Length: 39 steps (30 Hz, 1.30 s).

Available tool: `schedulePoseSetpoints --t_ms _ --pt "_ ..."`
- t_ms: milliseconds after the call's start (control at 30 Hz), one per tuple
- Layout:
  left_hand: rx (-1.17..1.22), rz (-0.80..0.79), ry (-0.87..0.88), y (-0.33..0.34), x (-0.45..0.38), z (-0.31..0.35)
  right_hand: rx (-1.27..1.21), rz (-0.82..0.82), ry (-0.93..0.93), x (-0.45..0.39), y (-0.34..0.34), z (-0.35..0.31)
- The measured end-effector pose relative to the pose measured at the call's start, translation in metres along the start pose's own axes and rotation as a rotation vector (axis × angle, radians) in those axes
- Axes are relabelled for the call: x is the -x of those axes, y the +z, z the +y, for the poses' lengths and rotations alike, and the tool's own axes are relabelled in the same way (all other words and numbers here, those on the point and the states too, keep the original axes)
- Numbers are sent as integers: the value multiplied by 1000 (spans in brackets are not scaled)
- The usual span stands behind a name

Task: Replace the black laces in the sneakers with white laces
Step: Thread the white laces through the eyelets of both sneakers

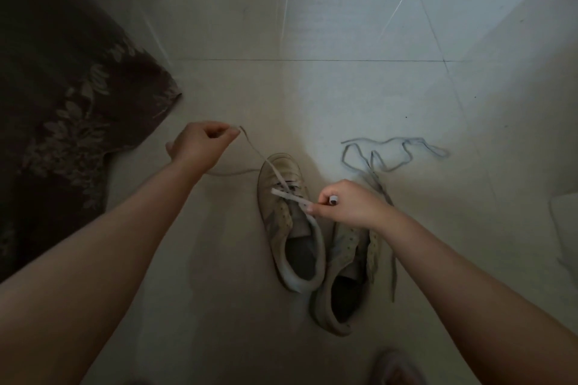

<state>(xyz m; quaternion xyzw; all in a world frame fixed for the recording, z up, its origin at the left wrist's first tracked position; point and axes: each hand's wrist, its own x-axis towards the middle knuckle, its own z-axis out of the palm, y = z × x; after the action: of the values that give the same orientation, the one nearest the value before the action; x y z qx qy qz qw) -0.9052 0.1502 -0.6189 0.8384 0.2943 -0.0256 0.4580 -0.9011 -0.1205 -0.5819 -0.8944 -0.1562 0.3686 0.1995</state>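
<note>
No readable text, label, brand or number shows anywhere in the dim head view. The left sneaker (289,219) bears side stripes, perhaps a maker's mark, but no letters can be made out on it.
</note>
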Motion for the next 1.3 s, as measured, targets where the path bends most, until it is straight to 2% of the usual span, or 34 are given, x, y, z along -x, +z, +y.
schedulePoseSetpoints --t_ms 67,167,200,233,267,300,333,367,400,467,533,600,733,833,900,967,1033,1167,1300 --pt "-143 -44 12 6 5 -2 -63 25 -2 0 0 -1" --pt "-575 -61 13 22 14 -1 -185 65 -43 0 1 -5" --pt "-624 -27 47 24 22 2 -218 76 -54 0 0 -6" --pt "-580 45 139 26 30 4 -244 94 -59 -1 0 -8" --pt "-431 133 306 29 39 7 -263 118 -58 -3 -1 -9" --pt "-267 157 492 32 51 12 -286 142 -46 -5 -1 -11" --pt "-157 92 645 37 65 17 -348 155 -24 -7 -2 -13" --pt "-119 -38 752 44 79 23 -477 159 -2 -9 -1 -14" --pt "-116 -187 781 52 92 28 -690 152 22 -11 0 -17" --pt "-82 -425 626 63 106 35 -1228 104 54 -14 -2 -22" --pt "-94 -469 534 69 99 31 -1586 57 55 -13 -9 -25" --pt "-119 -407 555 66 89 29 -1693 46 51 -14 -13 -21" --pt "-31 -417 433 65 88 43 -1385 99 45 -16 -9 -22" --pt "-128 -437 465 71 92 54 -1212 164 44 -20 -2 -27" --pt "-104 -452 457 73 91 56 -1221 170 100 -23 -4 -26" --pt "40 -445 357 71 87 53 -1282 123 151 -22 -9 -20" --pt "136 -419 282 68 83 48 -1205 81 106 -19 -11 -11" --pt "282 -399 164 65 79 43 -883 28 -53 -13 -9 4" --pt "330 -335 139 57 74 51 -442 17 -67 -14 -2 17"
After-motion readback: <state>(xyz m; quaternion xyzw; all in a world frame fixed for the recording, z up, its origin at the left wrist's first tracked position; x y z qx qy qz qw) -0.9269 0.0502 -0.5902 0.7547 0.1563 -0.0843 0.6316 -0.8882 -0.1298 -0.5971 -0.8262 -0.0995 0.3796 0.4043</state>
